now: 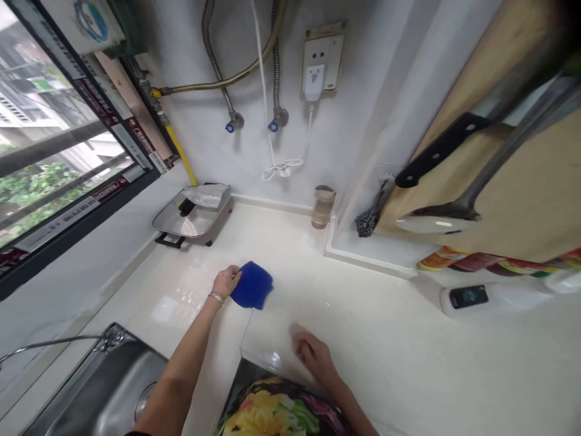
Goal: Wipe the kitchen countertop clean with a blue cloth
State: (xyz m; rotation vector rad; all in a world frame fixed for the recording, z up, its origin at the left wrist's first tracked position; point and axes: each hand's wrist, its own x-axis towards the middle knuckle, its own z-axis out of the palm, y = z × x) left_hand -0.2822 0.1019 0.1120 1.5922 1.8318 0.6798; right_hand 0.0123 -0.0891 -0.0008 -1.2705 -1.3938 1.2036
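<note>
My left hand (226,281) reaches out over the white countertop (363,327) and is closed on a blue cloth (252,284), which lies pressed flat on the counter. A bracelet sits on that wrist. My right hand (311,353) rests on the counter's near edge, fingers curled and blurred, with nothing visible in it.
A steel sink (104,387) lies at the lower left. An electric pan with a glass lid (193,215) stands in the far corner, a small jar (323,207) and a brush (370,218) by the wall. A knife (449,142) and ladle (454,212) hang at right, near bottles (472,298).
</note>
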